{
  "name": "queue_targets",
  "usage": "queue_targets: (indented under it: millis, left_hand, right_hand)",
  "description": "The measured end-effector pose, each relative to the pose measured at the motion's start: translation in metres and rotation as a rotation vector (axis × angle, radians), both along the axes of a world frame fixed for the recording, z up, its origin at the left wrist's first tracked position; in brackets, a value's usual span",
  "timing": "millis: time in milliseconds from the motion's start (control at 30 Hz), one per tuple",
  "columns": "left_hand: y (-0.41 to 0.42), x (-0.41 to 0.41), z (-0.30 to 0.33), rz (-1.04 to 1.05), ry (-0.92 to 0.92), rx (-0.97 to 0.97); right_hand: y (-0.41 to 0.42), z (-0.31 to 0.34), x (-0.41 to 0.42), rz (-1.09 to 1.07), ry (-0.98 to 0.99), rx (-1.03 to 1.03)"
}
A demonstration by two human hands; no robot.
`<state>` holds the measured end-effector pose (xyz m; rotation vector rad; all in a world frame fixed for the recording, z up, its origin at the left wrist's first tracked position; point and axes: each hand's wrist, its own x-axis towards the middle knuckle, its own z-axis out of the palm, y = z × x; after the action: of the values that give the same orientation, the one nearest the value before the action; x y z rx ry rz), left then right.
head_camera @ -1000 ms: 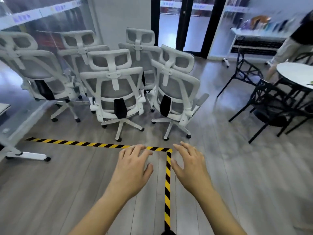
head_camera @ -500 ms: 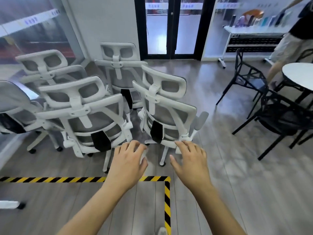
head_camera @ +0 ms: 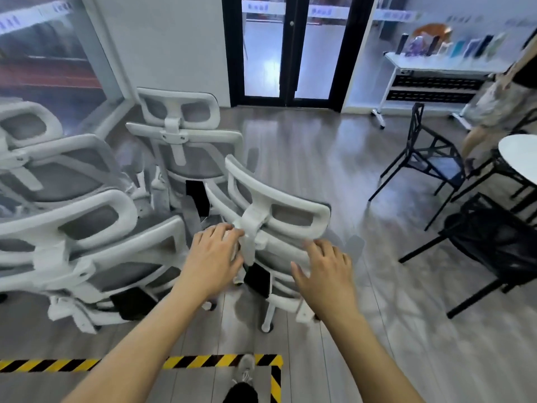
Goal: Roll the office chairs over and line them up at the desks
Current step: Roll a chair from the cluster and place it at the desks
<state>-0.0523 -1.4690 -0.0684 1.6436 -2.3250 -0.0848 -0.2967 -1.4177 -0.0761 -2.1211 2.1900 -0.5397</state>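
- The nearest office chair (head_camera: 279,216), white-framed with grey mesh, stands with its back to the camera, just beyond the yellow-and-black floor tape (head_camera: 203,362).
- The left hand (head_camera: 213,257) reaches out flat, fingers straight and slightly spread, with the fingertips at the top edge of that chair's backrest beside the headrest post; whether they press on the frame cannot be told through the blur.
- The right hand (head_camera: 325,274) hovers palm down with relaxed, spread fingers over the right part of the same backrest, holding nothing; contact cannot be told.
- A second white chair (head_camera: 87,251) stands just left of the nearest chair, close against it.
- A third chair (head_camera: 180,141) stands behind the nearest chair, toward the black-framed glass doors (head_camera: 290,48).
- A fourth chair (head_camera: 32,158) sits farther left of the nearest chair, beside the glass wall.
- Black chairs (head_camera: 430,161) and a round white table (head_camera: 520,158) stand well to the right of the nearest chair.
- A grey shoe (head_camera: 245,370) rests on the tape line, below the nearest chair in view.
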Motion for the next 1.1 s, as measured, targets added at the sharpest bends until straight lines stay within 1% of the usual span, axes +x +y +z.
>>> queue_targets:
  millis: [100, 200, 267, 333, 400, 467, 567, 767, 933, 1100]
  left_hand:
    - [-0.07, 0.005, -0.018, 0.005, 0.005, 0.089]
    - [-0.124, 0.011, -0.039, 0.036, -0.03, 0.186]
    - [-0.147, 0.016, -0.049, 0.053, -0.047, 0.245]
    - [-0.159, 0.02, -0.06, 0.054, -0.038, 0.276]
    - [-0.162, 0.022, -0.068, 0.03, -0.005, 0.242]
    - [-0.159, 0.022, -0.072, -0.006, 0.015, 0.208]
    - [-0.134, 0.016, -0.074, -0.007, 0.013, 0.189]
    - [-0.047, -0.025, -0.095, 0.1, 0.013, 0.222]
    - [0.048, -0.09, -0.094, 0.261, 0.026, 0.093]
    - [0.143, -0.132, -0.083, 0.387, 0.067, 0.128]
  right_hand:
    - [-0.05, -0.015, 0.004, -0.031, 0.025, 0.125]
    - [-0.079, -0.038, 0.007, -0.004, 0.067, 0.166]
    - [-0.084, -0.057, 0.005, 0.019, 0.056, 0.146]
    - [-0.081, -0.073, 0.001, 0.022, 0.039, 0.07]
    - [-0.078, -0.08, -0.007, 0.026, 0.061, -0.002]
    - [-0.076, -0.085, -0.017, 0.044, 0.093, -0.026]
    - [-0.063, -0.093, -0.038, 0.091, 0.073, -0.073]
    - [-0.034, -0.101, -0.115, 0.176, -0.037, -0.143]
    - [-0.016, -0.102, -0.186, 0.363, -0.091, -0.155]
    - [0.025, -0.098, -0.223, 0.528, -0.126, -0.138]
